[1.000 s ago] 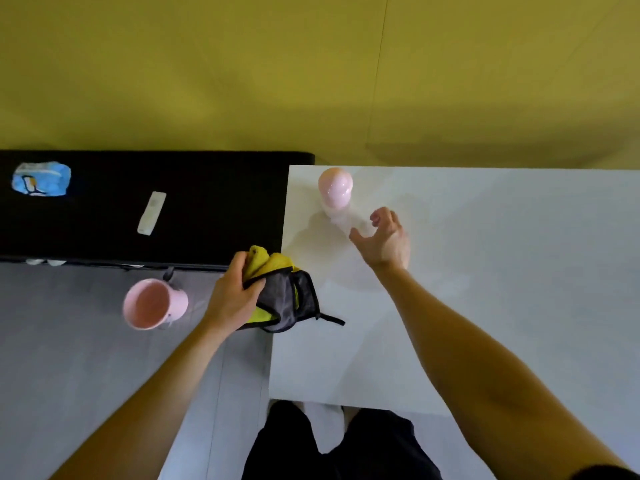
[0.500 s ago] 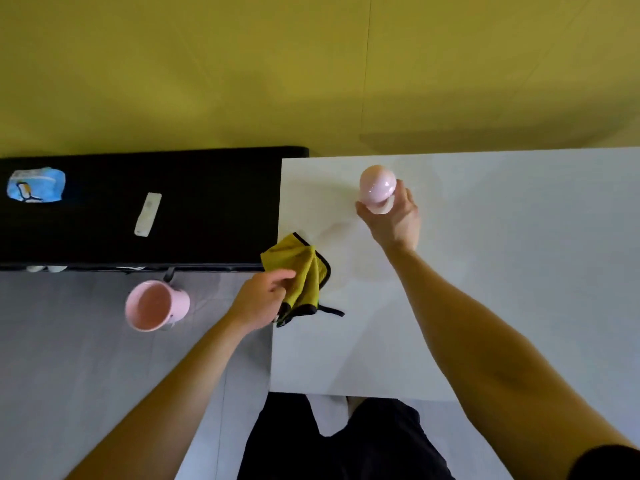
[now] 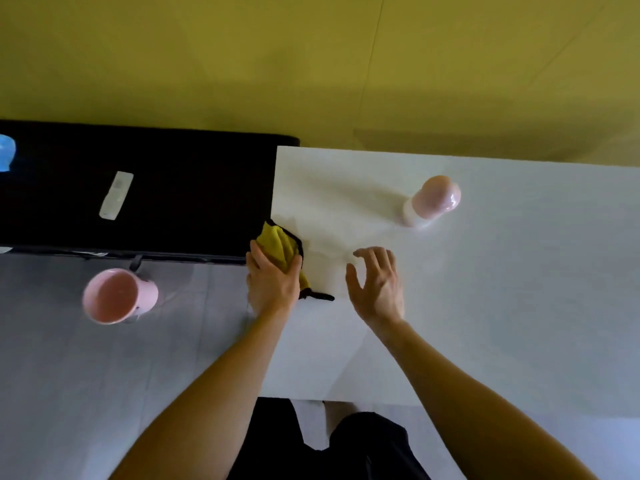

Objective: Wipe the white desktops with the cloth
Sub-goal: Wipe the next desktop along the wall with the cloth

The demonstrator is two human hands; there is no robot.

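One cloth, two hands and one white desktop are in view. There are two pink things, one white remote and one blue packet.

The white desktop (image 3: pixel 502 306) fills the right half of the frame under a yellow wall. The cloth (image 3: pixel 280 242), yellow with a dark edge, lies on the desktop's left edge, just left of centre. It lies where the desktop meets the black table (image 3: pixel 190 195) in the upper left.

The left hand (image 3: pixel 272 284) lies palm down on the nearer part of the cloth, pressing it to the surface. Its fingers reach along the cloth's left side and its thumb along the right. The yellow far end shows above and between them. A dark loop of the cloth sticks out to the right from under the heel of the hand. The fingers look laid flat rather than clenched around the fabric.

The right hand (image 3: pixel 377 285) is just right of the cloth, apart from it. Its fingers are spread and relaxed, and it grasps nothing.

A pink-topped container (image 3: pixel 434 199) stands on the desktop, in the upper right of centre and well apart from both hands. Its outline is blurred. A pink cup (image 3: pixel 117 296) sits at the left on the grey floor (image 3: pixel 86 393), with its mouth facing the camera.

On the black table lie the white remote (image 3: pixel 116 195) and the blue packet (image 3: pixel 6 152). The packet is cut off by the left edge of the frame.
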